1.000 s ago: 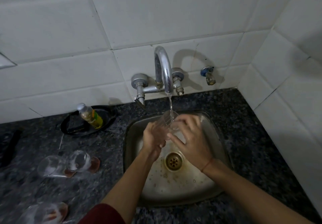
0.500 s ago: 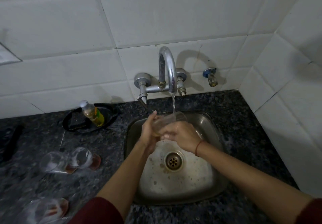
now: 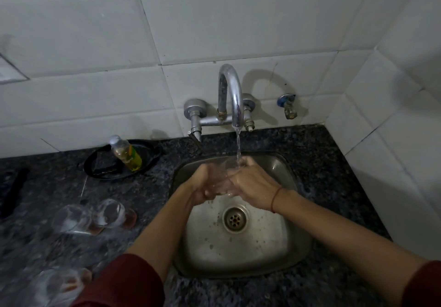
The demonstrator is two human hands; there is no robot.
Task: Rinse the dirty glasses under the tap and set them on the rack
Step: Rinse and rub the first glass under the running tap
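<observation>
A clear glass point(image 3: 226, 170) sits under the running stream from the chrome tap point(image 3: 230, 96), held over the steel sink point(image 3: 296, 242). My left hand point(image 3: 202, 185) grips its left side with curled fingers. On its right side my right hand point(image 3: 250, 185) wraps around it. Water strikes the glass near its rim. Two dirty glasses point(image 3: 95, 216) with brown residue lie on the dark counter to the left of the sink. Another dirty glass point(image 3: 59, 285) lies at the bottom left, blurred. No rack is in view.
A black dish point(image 3: 148, 161) holding a small bottle of yellow liquid point(image 3: 126, 154) stands on the counter left of the tap. A small valve point(image 3: 288, 106) juts from the tiled wall to the right. White tiled walls close the corner on the right. The drain point(image 3: 235, 218) lies mid-sink.
Both hands have turned the glass under the stream and shifted their hold. The right hand moved from the rim to the side of the glass. The view has drifted slightly.
</observation>
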